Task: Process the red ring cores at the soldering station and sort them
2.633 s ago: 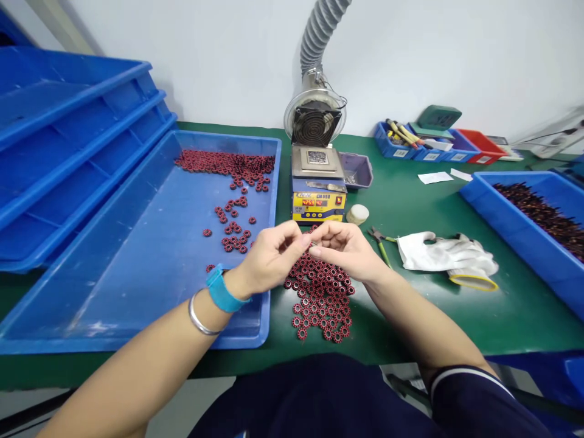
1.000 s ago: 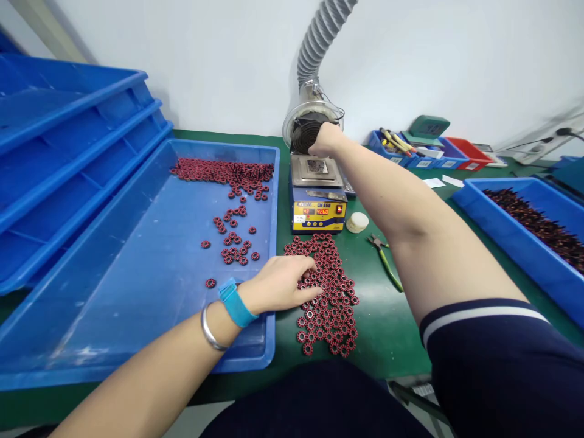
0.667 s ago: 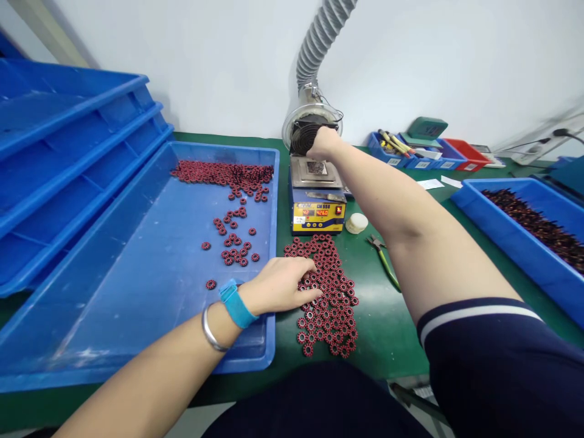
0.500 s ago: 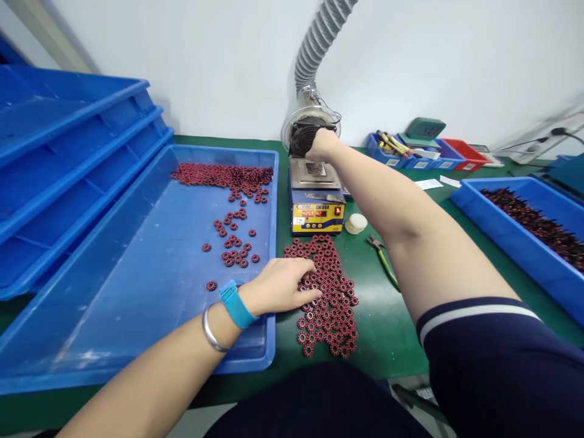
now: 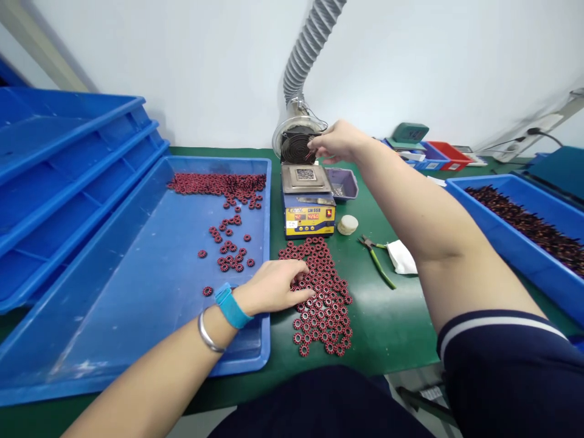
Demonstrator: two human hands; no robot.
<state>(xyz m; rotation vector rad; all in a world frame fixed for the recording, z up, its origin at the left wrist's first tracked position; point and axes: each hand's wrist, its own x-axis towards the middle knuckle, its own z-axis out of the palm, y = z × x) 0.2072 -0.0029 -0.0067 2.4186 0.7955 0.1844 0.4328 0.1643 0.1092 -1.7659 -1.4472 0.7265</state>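
My left hand (image 5: pixel 276 285) rests at the left edge of a spread of small red toothed rings (image 5: pixel 322 292), its thumb and forefinger apart and nothing visible between them. The other fingers are partly hidden. Out ahead, my right hand (image 5: pixel 336 141) is above and right of a solder pot (image 5: pixel 306 180) with a blue and yellow front and a lit red display. Its fingertips are pinched together beside a black round fan grille (image 5: pixel 295 149); a tiny reddish piece seems to be there, too small to name. More red toothed rings (image 5: pixel 214 184) lie in a large blue tray (image 5: pixel 132 261).
Stacked blue trays (image 5: pixel 82 164) stand at left. Right of the pot are a purple bin (image 5: pixel 350 182), a round whitish pad (image 5: pixel 348 224), green-handled cutters (image 5: pixel 378 264) and a white wipe (image 5: pixel 401 257). A blue tray (image 5: pixel 460 188) of copper-coloured parts is far right. A grey duct (image 5: pixel 310 52) hangs behind.
My right hand has drawn back to the right from the grille, uncovering more of it and the purple bin. My left hand stays by the rings. The view has shifted slightly.
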